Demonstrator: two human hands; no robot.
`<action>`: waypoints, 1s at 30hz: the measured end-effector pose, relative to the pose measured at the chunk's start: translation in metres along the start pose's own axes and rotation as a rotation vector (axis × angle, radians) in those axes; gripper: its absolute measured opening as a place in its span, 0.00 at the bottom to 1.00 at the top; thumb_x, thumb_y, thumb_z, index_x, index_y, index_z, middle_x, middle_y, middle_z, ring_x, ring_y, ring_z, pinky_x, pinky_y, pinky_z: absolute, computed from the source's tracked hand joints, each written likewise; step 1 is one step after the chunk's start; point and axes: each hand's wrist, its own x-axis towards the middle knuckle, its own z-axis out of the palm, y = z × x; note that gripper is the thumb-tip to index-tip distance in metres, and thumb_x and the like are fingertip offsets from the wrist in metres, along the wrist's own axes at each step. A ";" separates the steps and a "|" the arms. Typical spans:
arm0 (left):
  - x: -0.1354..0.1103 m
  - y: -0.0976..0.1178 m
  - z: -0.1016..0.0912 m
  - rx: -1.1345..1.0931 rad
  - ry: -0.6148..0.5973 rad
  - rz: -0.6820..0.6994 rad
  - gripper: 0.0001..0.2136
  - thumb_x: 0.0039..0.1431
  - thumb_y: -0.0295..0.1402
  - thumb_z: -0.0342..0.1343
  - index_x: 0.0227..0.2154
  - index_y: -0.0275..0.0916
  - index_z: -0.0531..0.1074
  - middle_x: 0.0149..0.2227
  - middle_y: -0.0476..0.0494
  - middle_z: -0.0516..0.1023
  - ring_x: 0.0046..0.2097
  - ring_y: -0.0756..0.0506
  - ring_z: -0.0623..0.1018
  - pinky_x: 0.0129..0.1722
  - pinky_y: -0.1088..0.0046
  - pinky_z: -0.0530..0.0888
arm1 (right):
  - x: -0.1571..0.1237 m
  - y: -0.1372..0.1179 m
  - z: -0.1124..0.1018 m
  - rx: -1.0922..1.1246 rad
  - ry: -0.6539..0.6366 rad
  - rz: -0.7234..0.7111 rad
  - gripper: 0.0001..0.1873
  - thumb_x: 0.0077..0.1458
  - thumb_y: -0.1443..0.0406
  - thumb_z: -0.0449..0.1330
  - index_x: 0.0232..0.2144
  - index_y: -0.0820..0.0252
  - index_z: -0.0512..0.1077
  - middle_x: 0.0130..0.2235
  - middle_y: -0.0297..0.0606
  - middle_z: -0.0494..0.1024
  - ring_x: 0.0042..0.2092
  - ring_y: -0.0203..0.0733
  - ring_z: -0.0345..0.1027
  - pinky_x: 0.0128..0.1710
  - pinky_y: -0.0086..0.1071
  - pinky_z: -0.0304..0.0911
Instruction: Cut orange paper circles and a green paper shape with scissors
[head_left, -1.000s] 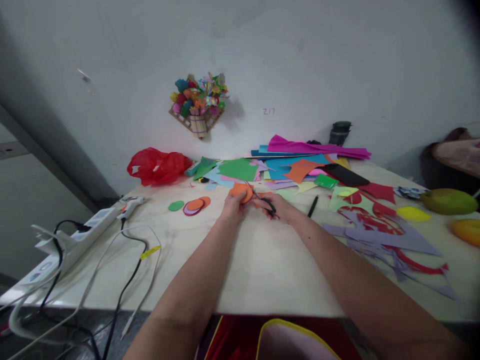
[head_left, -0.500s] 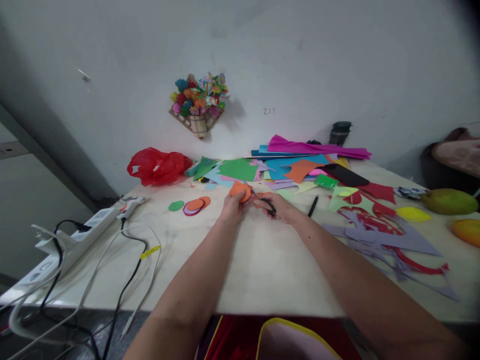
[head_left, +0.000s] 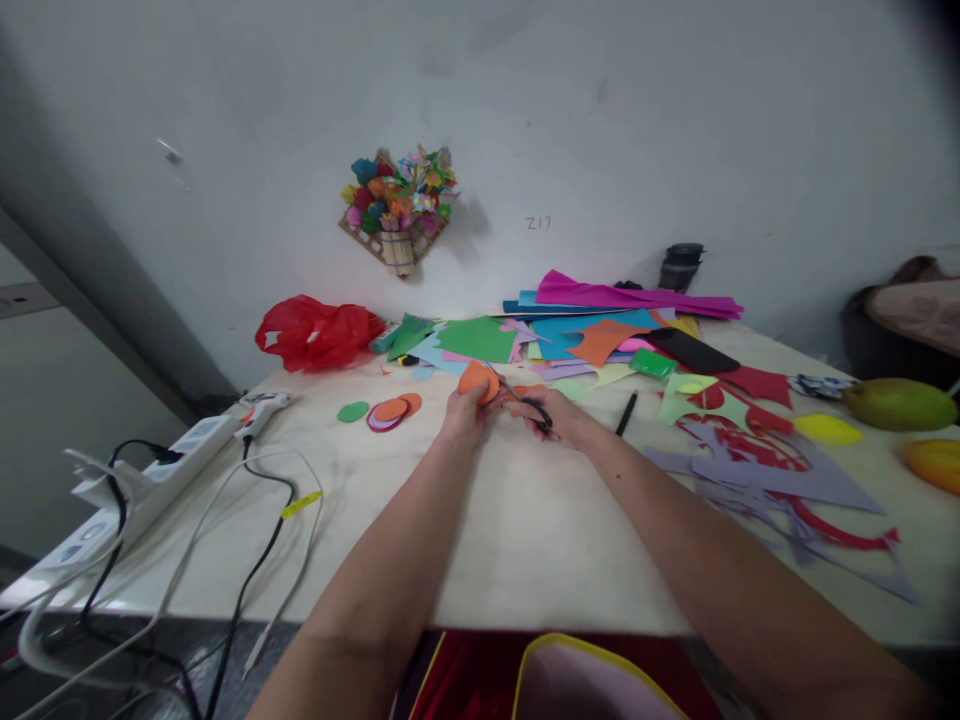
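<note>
My left hand (head_left: 463,417) pinches a round orange paper piece (head_left: 478,380) over the middle of the table (head_left: 525,520). My right hand (head_left: 559,417) is wrapped round the black handles of a pair of scissors (head_left: 527,399). The blades point up and left into the edge of the orange piece. Left of my hands lie a green paper oval (head_left: 352,411) and a small stack of cut orange and purple circles (head_left: 391,411). A black pen (head_left: 625,412) lies just right of my right hand.
Coloured paper sheets (head_left: 570,335) are piled at the back; red and purple scraps (head_left: 757,455) spread on the right. A red plastic bag (head_left: 315,332), a glue gun (head_left: 261,408), a power strip (head_left: 142,480) with cables sit left. Mangoes (head_left: 898,403) lie far right.
The orange piece has turned slightly in my left hand and sits a little higher. Both hands stay where they were.
</note>
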 end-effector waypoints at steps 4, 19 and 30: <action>0.003 -0.003 -0.004 0.021 -0.045 0.012 0.19 0.50 0.25 0.71 0.45 0.33 0.75 0.37 0.37 0.84 0.37 0.40 0.86 0.38 0.66 0.85 | 0.001 0.002 -0.001 0.000 -0.007 -0.024 0.13 0.62 0.64 0.66 0.26 0.61 0.70 0.15 0.27 0.68 0.13 0.28 0.57 0.11 0.22 0.41; 0.000 -0.004 -0.002 0.015 -0.110 0.002 0.22 0.46 0.24 0.73 0.45 0.34 0.74 0.37 0.39 0.85 0.36 0.40 0.86 0.36 0.67 0.84 | 0.003 0.006 -0.004 0.013 -0.014 -0.071 0.15 0.65 0.62 0.63 0.27 0.61 0.70 0.16 0.28 0.68 0.13 0.28 0.58 0.11 0.21 0.42; -0.001 -0.002 -0.001 0.033 -0.078 0.000 0.20 0.48 0.24 0.72 0.44 0.33 0.76 0.40 0.35 0.85 0.38 0.38 0.86 0.38 0.64 0.84 | 0.003 0.005 -0.003 0.015 0.002 -0.066 0.15 0.62 0.61 0.66 0.26 0.61 0.70 0.15 0.28 0.67 0.13 0.29 0.56 0.12 0.23 0.42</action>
